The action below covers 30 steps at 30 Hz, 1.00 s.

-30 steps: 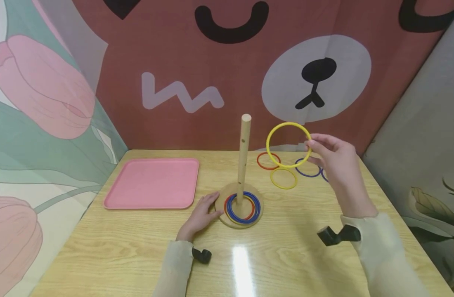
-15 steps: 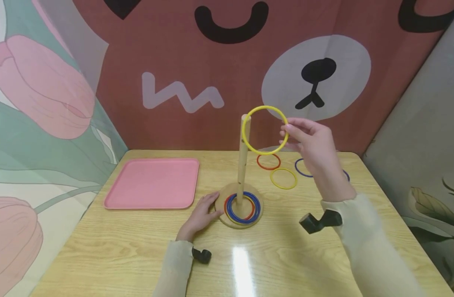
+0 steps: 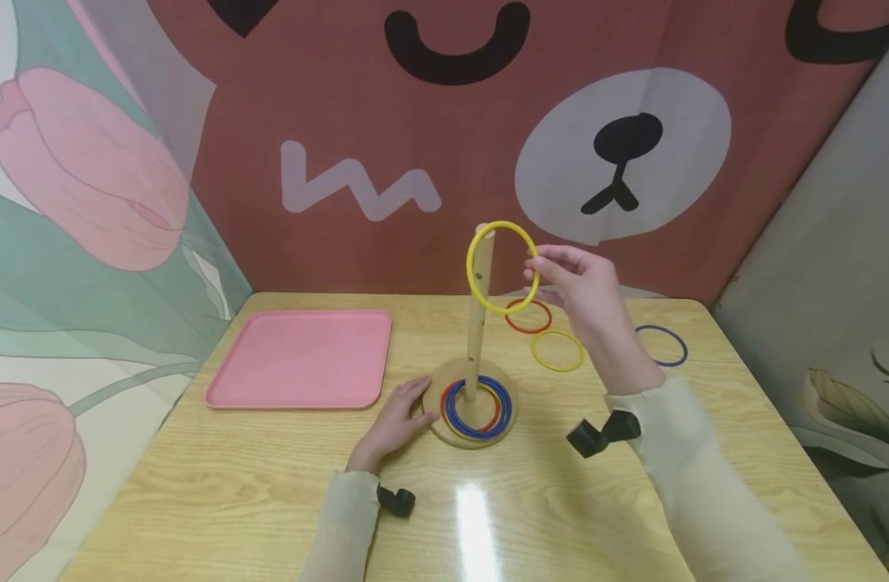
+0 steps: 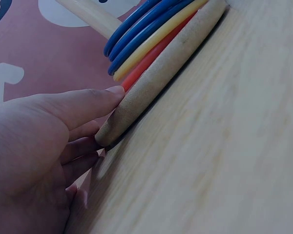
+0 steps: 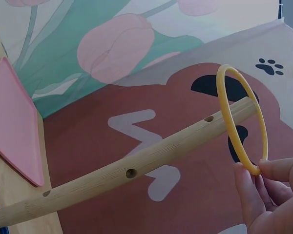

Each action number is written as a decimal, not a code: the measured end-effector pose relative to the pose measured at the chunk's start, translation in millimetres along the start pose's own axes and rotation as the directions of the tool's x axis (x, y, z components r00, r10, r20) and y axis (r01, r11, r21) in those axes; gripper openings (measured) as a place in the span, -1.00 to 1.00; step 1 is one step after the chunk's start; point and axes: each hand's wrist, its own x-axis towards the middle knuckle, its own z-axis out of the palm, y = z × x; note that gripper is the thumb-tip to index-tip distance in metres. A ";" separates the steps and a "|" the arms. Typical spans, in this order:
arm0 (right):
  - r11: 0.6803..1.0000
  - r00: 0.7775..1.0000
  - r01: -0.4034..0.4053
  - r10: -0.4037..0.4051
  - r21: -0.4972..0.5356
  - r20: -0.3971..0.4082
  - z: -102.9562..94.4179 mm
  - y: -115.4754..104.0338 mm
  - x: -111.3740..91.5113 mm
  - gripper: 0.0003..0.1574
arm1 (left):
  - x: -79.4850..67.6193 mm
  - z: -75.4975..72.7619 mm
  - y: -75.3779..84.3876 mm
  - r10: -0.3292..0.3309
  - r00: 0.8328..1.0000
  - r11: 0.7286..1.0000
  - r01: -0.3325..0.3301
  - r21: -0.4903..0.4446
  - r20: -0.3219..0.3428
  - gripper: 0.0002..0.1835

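My right hand (image 3: pixel 579 291) pinches a yellow ring (image 3: pixel 469 275) between thumb and fingertips. Held on edge, the ring overlaps the top of an upright wooden peg (image 3: pixel 477 323); in the right wrist view the peg's tip (image 5: pixel 248 105) shows inside the ring's outline. My left hand (image 3: pixel 392 424) grips the rim of the peg's round base (image 3: pixel 436 388), thumb (image 4: pixel 100 100) on top and fingers curled at the edge. Around the peg's foot lies a stack of rings: blue rings (image 4: pixel 136 29) above a yellow ring (image 4: pixel 132 63) and a red ring (image 4: pixel 149 68).
Behind the peg to the right, a red ring (image 3: pixel 517 326), another yellow ring (image 3: pixel 557 369) and a blue ring (image 3: pixel 666 327) lie on the wooden table (image 3: pixel 255 485). A pink tray (image 3: pixel 299 360) sits at the left. A printed cloth (image 3: pixel 343 97) hangs behind the table.
My right hand has carried the yellow ring left from over the loose rings to the peg's top, rising and then dipping slightly. My left hand has stayed at the base.
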 end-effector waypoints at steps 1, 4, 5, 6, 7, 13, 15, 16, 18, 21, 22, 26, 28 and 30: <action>1.000 1.000 0.004 -0.004 -0.001 0.001 0.7 0.4 0.4 -0.65 | -0.2 -0.3 0.0 0.000 1.000 1.000 0.000 -0.001 -0.001 -0.26; 1.000 1.000 0.014 -0.014 0.006 -0.007 4.0 -0.4 1.8 -0.66 | -0.8 -1.1 0.3 0.000 1.000 1.000 0.000 -0.004 0.002 -0.26; 1.000 1.000 0.018 -0.017 0.012 -0.007 5.1 -0.9 2.0 -0.66 | -0.8 -1.2 0.3 0.000 1.000 1.000 0.000 -0.004 0.002 -0.26; 1.000 1.000 0.019 -0.019 0.021 -0.006 6.2 -1.5 2.1 -0.65 | -0.9 -1.3 0.4 0.000 1.000 1.000 0.000 -0.004 0.003 -0.26; 0.999 1.000 0.018 -0.018 0.030 -0.003 7.0 -1.8 2.5 -0.66 | -0.9 -1.2 0.4 0.002 1.000 1.000 -0.002 -0.005 0.003 -0.26; 0.999 1.000 0.005 -0.005 0.045 -0.002 11.8 -2.2 4.2 -0.76 | -0.1 -1.1 0.1 0.006 1.000 1.000 -0.006 -0.003 0.002 -0.27; 0.999 1.000 0.011 -0.011 0.039 -0.002 13.6 -2.1 5.3 -0.74 | 0.0 -1.3 0.1 0.002 1.000 1.000 -0.002 -0.002 0.001 -0.26; 0.999 1.000 0.012 -0.012 0.037 -0.001 14.6 -2.1 5.5 -0.72 | -0.1 -1.3 -0.2 0.002 1.000 1.000 -0.002 -0.003 -0.001 -0.26; 1.000 1.000 0.010 -0.010 0.017 -0.004 16.4 -1.9 5.8 -0.68 | 0.1 -1.4 -0.4 0.001 1.000 1.000 -0.001 -0.001 0.001 -0.27; 1.000 1.000 -0.006 0.006 0.001 -0.016 17.6 -0.3 5.3 -0.64 | 0.3 -1.2 -0.5 0.003 1.000 1.000 -0.003 0.005 0.003 -0.27; 1.000 1.000 -0.013 0.013 -0.008 -0.023 17.9 0.6 5.0 -0.63 | 0.3 -1.1 -0.3 0.004 1.000 1.000 -0.004 0.007 0.002 -0.27; 0.998 0.999 -0.037 0.035 -0.053 -0.039 18.0 8.6 4.6 -0.61 | 0.3 -1.3 1.5 0.007 1.000 1.000 -0.007 0.017 0.004 -0.27; 0.996 0.998 -0.053 0.051 -0.069 -0.037 17.7 14.6 4.5 -0.61 | 0.3 -1.5 1.8 0.015 1.000 1.000 -0.016 0.024 0.006 -0.27; 0.995 0.997 -0.071 0.069 -0.070 -0.027 17.5 20.9 4.0 -0.62 | 0.5 -1.9 2.2 0.017 1.000 0.999 -0.017 0.030 0.010 -0.27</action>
